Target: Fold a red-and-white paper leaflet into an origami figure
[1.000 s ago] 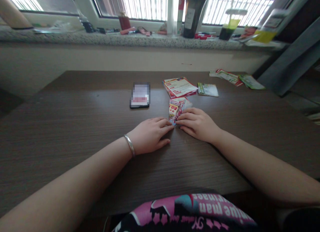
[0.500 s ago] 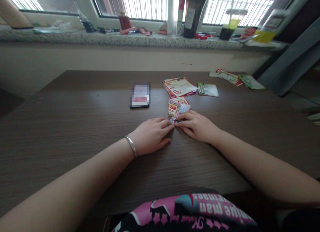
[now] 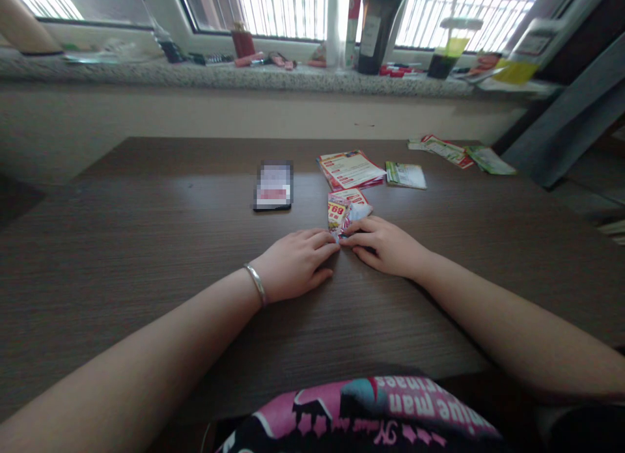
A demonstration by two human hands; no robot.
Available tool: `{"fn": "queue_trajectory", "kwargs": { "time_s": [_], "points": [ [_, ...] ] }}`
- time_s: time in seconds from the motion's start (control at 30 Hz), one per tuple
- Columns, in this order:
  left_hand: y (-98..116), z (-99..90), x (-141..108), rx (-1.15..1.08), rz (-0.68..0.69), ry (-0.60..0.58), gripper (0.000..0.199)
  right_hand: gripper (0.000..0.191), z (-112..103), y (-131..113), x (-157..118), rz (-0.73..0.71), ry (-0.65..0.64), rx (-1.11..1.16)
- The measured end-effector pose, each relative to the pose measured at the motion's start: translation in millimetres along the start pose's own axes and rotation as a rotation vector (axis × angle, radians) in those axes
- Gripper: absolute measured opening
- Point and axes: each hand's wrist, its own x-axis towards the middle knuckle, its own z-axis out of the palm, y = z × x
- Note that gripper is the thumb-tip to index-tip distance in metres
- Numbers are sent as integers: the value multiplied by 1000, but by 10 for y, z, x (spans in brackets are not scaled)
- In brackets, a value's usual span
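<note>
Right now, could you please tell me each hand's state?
Left hand: open, fingertips touching the folded paper.
Right hand: fingers on the folded paper; whether its grip is closed cannot be told.

The paper [image 3: 336,212] shows red on yellow, pale blue-white and a red-edged white panel. The stack [image 3: 352,169] is cream with red borders and red labels, the small pile [image 3: 407,176] green and white, the far cards [image 3: 446,150] green, red and white. The phone [image 3: 272,207] has a black edge and a blurred pale lilac screen banded pinkish red. Fine grain streaks the brown table [image 3: 146,245]. The bracelet [image 3: 256,282] is silver. The shirt [image 3: 381,407] is black and pink, with teal, white lettering and pink stars. The sill [image 3: 195,77] is speckled grey, the curtain [image 3: 561,114] blue-grey.
</note>
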Motion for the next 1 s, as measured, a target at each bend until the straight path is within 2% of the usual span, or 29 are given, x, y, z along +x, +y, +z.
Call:
{"fn": "queue_trajectory", "kwargs": {
  "time_s": [0.27,0.57,1.0],
  "points": [
    [-21,47,-25,-17,1,31,42,28,2,3,-11,-3,-18,-15],
    [-40,41,-18,-28,5,13,45,30,-6,14,-23,-28,-27,-55],
    [-30,25,-7,-26,-11,-16,35,29,10,67,-17,19,18,-37]
  ]
}}
